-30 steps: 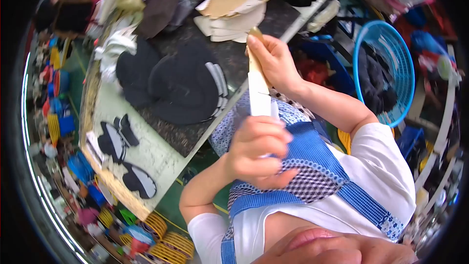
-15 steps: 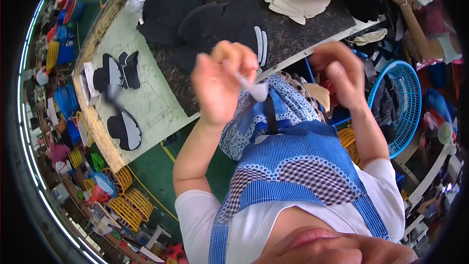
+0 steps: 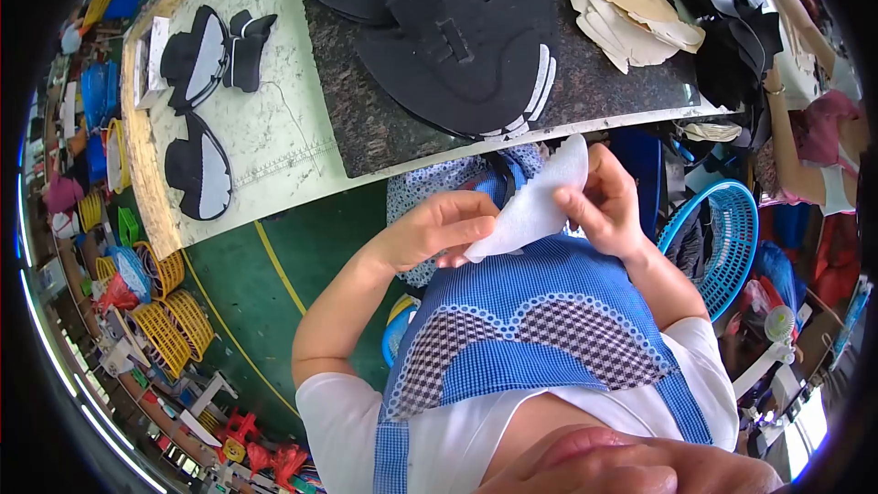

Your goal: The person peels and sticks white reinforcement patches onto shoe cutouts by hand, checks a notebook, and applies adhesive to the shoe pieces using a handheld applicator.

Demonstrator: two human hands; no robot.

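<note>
A white, curved, sheet-like piece (image 3: 538, 208) hangs between my two hands, above the lap of the blue apron. My left hand (image 3: 445, 227) pinches its lower left end. On the right, my right hand (image 3: 604, 201) grips its edge with thumb and fingers. Beyond the hands, large black shaped pieces (image 3: 457, 50) with pale strips along one edge lie on the dark slab (image 3: 352, 119). Cream and tan cut pieces (image 3: 631, 14) are piled to their right.
Black-and-grey small pieces (image 3: 197, 165) lie on the pale tabletop (image 3: 283, 128) at left. A blue basket (image 3: 727, 252) with dark material stands to my right. Another person's arm (image 3: 797, 114) shows at the far right. Yellow baskets (image 3: 174, 329) stand on the floor at left.
The view has shifted, so the table sits higher. The tan piece earlier in my right hand is gone from it. Both hands have come together on the white piece, now spread flat.
</note>
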